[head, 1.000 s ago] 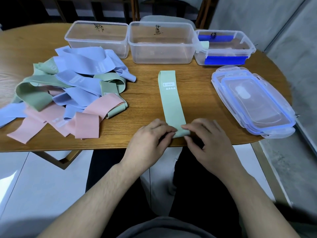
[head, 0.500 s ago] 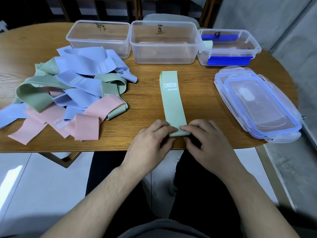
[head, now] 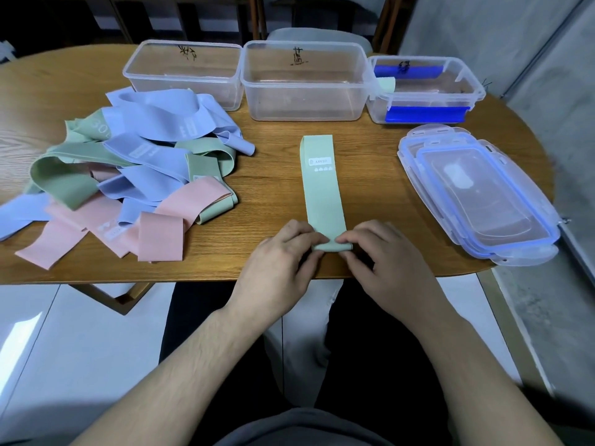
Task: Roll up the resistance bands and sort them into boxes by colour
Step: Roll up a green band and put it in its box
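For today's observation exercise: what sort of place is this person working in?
Probably a home or office room, not a gym: a wooden table on a pale tiled floor, with a chair back behind the plastic boxes.

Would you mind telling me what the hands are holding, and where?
Both the left hand and right hand pinch the green band at its near, rolled end.

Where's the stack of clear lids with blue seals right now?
In the head view, the stack of clear plastic lids with blue seals lies at the wooden table's right edge, in front of the right-hand clear box.
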Demonstrator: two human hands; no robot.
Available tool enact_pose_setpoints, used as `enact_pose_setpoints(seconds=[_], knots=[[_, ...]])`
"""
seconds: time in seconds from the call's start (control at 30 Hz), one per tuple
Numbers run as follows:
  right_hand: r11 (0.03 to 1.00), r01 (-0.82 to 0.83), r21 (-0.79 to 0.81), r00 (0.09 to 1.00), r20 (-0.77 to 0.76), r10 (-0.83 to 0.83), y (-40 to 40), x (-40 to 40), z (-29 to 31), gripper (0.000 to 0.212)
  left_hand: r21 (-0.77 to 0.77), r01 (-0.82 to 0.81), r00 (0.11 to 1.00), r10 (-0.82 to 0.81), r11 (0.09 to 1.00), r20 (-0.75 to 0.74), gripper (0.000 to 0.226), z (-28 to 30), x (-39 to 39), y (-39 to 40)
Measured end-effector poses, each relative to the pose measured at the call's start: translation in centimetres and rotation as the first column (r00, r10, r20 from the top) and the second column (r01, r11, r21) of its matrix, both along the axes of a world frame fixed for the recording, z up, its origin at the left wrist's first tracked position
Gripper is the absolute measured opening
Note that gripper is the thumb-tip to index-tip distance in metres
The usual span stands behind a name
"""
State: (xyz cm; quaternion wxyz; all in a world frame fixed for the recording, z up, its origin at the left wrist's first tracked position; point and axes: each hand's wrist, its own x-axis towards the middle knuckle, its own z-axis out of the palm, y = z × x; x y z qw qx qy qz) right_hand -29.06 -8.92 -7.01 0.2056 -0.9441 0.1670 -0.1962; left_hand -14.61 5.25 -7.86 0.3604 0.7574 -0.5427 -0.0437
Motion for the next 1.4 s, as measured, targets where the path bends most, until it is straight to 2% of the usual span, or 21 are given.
enact_pose_setpoints(seconds=[0.33, 0.5, 0.63, 0.87, 1.2, 1.4], knots=[[1.000, 0.022, 0.021, 1.000, -0.015, -0.022, 1.7, -1.6, 0.4, 0.019, 0.022, 0.047, 0.997, -0.048, 0.999, 0.061, 0.020, -0.1, -0.6, 1.5], [0.998, 0.045, 0.052, 0.999, -0.029, -0.043, 1.5, -1.5, 0.1, 0.020, 0.017, 0.026, 0.999, -0.026, 1.000, 0.038, 0.020, -0.2, -0.6, 1.4], [0.999, 0.041, -0.016, 0.999, -0.016, -0.041, 1.3, -1.4, 0.4, 0.028, 0.028, -0.004, 1.000, 0.004, 1.000, 0.006, 0.021, -0.3, -0.7, 1.2], [1.000, 0.017, -0.021, 1.000, -0.014, -0.017, 1.3, -0.9, 0.2, 0.020, 0.058, -0.027, 0.999, 0.029, 0.998, -0.035, 0.024, -0.2, -0.8, 1.0], [0.999, 0.026, 0.020, 0.998, -0.055, -0.025, 0.7, -0.3, 0.2, 0.024, 0.038, -0.007, 0.997, 0.003, 0.999, 0.079, 0.032, -0.5, -0.5, 1.0], [0.998, 0.031, -0.047, 0.999, -0.030, -0.033, 0.9, -0.4, 0.1, 0.035, 0.056, -0.025, 0.991, 0.018, 0.998, 0.133, 0.032, -0.2, -0.4, 0.7]])
